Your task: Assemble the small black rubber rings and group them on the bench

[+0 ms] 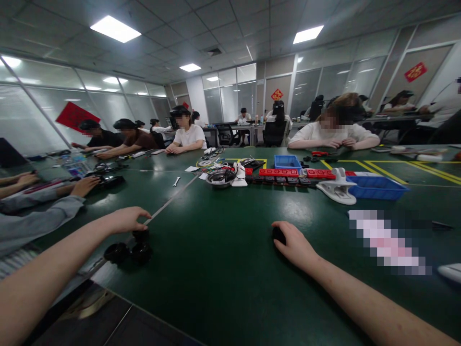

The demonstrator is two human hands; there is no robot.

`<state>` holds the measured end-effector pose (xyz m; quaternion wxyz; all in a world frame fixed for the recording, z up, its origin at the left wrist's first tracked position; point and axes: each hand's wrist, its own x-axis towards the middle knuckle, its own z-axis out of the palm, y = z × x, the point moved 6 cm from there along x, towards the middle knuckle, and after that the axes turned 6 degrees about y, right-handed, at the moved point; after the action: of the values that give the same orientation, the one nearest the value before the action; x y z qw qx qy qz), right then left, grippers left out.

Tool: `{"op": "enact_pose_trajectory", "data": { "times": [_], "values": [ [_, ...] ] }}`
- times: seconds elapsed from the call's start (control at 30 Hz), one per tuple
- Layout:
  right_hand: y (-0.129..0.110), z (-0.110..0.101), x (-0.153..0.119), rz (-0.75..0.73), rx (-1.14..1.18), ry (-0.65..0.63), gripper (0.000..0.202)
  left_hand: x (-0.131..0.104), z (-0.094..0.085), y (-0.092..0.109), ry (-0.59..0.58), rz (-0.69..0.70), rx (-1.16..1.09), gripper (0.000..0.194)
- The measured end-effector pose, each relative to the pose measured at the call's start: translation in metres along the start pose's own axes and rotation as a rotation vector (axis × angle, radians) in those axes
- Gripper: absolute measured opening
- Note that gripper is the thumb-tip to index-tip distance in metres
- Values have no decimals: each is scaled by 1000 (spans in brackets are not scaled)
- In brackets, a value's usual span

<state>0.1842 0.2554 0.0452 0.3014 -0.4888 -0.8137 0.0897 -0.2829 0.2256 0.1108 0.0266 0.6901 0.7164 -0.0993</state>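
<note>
My left hand [131, 219] is at the table's left side, thumb and forefinger apart, just over a black round part [140, 234]. I cannot tell whether the hidden fingers touch it. Two more black parts, one ring-like [117, 252] and one rounded [141, 253], sit close together just below that hand. Over on the right, my right hand [297, 244] rests low on the green table [216, 269], its fingers curled round a small black rounded piece [278, 234]. Most of that piece is covered by the palm and fingers.
Farther back lie a small wrench [176, 181], a metal bowl [219, 179] with cables, a row of red and black blocks [281, 173], a white clamp [338, 187] and blue bins [378, 187]. A co-worker's hand [85, 186] reaches in from the left. Other people sit around.
</note>
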Motion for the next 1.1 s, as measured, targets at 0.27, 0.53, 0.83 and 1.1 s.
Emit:
{"op": "enact_pose_trajectory", "data": {
  "times": [0.27,0.53,0.83,1.1],
  "values": [
    [-1,-1,0,-4,7,5,34,-27,8,22,-79,99,-71,43],
    [-2,-1,-1,1,19,13,34,-33,16,27,-193,75,-108,22],
    [2,0,-1,20,52,23,37,-30,1,35,-66,65,-148,25],
    [8,-6,0,116,193,154,44,-35,-52,218,377,404,-333,30]
  ]
}}
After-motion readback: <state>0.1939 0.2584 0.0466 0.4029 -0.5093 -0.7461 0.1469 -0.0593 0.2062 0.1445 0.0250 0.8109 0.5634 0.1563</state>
